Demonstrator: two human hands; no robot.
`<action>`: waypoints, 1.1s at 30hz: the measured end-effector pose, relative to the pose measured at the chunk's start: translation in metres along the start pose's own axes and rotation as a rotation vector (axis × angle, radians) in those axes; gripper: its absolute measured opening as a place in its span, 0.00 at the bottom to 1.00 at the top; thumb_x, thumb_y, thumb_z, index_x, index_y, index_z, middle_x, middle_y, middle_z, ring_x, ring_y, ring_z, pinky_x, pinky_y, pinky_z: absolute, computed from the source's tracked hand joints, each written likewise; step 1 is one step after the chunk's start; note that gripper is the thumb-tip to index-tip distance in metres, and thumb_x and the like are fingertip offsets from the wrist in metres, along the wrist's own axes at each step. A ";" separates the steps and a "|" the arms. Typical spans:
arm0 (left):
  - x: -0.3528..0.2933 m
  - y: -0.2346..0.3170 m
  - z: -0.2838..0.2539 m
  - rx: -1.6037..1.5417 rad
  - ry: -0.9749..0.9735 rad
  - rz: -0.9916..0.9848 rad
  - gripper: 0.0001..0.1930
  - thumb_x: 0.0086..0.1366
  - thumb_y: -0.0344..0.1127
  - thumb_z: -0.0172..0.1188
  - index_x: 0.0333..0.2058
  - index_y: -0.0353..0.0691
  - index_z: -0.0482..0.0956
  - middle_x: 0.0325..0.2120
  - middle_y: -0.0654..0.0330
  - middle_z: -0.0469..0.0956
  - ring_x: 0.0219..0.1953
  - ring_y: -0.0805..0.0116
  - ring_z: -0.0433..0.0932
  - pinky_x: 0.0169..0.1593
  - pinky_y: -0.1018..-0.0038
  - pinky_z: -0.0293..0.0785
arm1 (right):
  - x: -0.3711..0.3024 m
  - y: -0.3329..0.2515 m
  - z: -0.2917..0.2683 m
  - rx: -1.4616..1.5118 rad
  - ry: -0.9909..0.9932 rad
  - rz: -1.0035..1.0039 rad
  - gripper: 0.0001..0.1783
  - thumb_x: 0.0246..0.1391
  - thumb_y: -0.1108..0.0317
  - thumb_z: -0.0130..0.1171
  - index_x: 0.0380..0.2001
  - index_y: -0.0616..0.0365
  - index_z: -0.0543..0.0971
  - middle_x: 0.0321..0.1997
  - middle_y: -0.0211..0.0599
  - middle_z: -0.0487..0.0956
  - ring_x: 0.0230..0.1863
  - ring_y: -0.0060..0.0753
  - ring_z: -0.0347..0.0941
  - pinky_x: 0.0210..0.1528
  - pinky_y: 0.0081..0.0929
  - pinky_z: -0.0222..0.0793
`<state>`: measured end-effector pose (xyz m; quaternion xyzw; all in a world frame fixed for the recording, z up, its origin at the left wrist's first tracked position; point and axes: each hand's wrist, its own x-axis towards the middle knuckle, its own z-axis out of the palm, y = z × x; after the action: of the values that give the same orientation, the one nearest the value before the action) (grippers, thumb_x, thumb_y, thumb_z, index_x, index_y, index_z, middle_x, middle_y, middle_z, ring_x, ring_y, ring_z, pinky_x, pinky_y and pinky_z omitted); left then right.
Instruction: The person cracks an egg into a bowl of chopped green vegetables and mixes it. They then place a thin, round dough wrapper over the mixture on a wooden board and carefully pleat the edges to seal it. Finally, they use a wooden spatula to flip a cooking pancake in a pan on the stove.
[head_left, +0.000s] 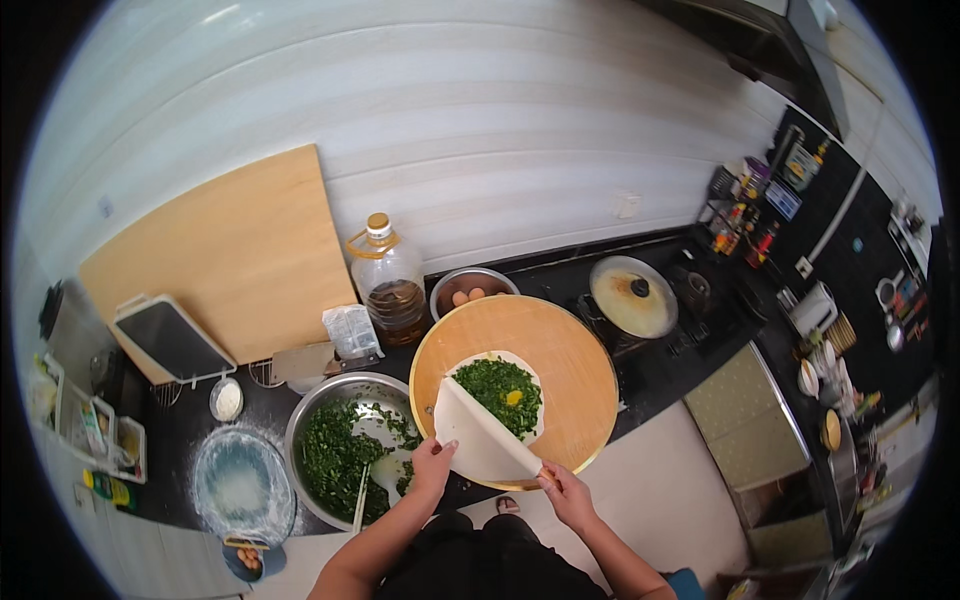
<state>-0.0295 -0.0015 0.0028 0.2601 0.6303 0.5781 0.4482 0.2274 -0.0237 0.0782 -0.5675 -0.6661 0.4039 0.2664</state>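
Note:
On a round wooden board [575,400] lies a flat dough round [540,415] topped with chopped greens [485,385] and a yellow blob [514,398] that looks like egg yolk. A second thin dough sheet [468,440] hangs over a rolling pin, covering the near left part of the filling. My left hand [432,468] pinches this sheet's edge at the board's near left. My right hand [568,496] is closed round the pin's end, where a bit of orange-brown handle shows. Most of the pin is hidden under the dough.
Left of the board stands a steel bowl [295,440] of chopped greens with a white spatula [386,478] and chopsticks. Further left is a floured round board [240,480]. Behind are an oil jug [390,280], a bowl of eggs [470,284] and a lidded pan [632,297] on the stove.

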 end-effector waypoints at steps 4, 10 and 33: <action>0.003 0.001 0.024 0.121 0.146 0.078 0.13 0.54 0.29 0.66 0.19 0.32 0.70 0.15 0.67 0.68 0.20 0.80 0.63 0.24 0.77 0.61 | 0.036 0.012 -0.023 -0.053 -0.069 -0.031 0.20 0.57 0.64 0.56 0.52 0.56 0.73 0.45 0.41 0.78 0.44 0.33 0.76 0.48 0.26 0.70; 0.012 0.001 0.045 0.278 0.326 0.131 0.14 0.52 0.29 0.67 0.19 0.32 0.69 0.14 0.67 0.67 0.19 0.79 0.62 0.23 0.77 0.61 | 0.087 0.025 -0.047 -0.210 -0.110 -0.278 0.20 0.57 0.62 0.54 0.53 0.49 0.73 0.43 0.42 0.78 0.41 0.46 0.75 0.43 0.37 0.71; 0.037 -0.010 0.064 0.249 0.562 0.174 0.07 0.53 0.27 0.67 0.26 0.31 0.77 0.18 0.68 0.72 0.21 0.80 0.66 0.26 0.80 0.65 | 0.165 0.048 -0.066 -0.289 0.001 -0.506 0.23 0.48 0.74 0.60 0.50 0.42 0.77 0.43 0.45 0.73 0.41 0.47 0.73 0.42 0.36 0.70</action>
<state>0.0101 0.0598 -0.0121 0.1961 0.7708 0.5818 0.1701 0.2720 0.1538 0.0555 -0.4157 -0.8369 0.2255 0.2756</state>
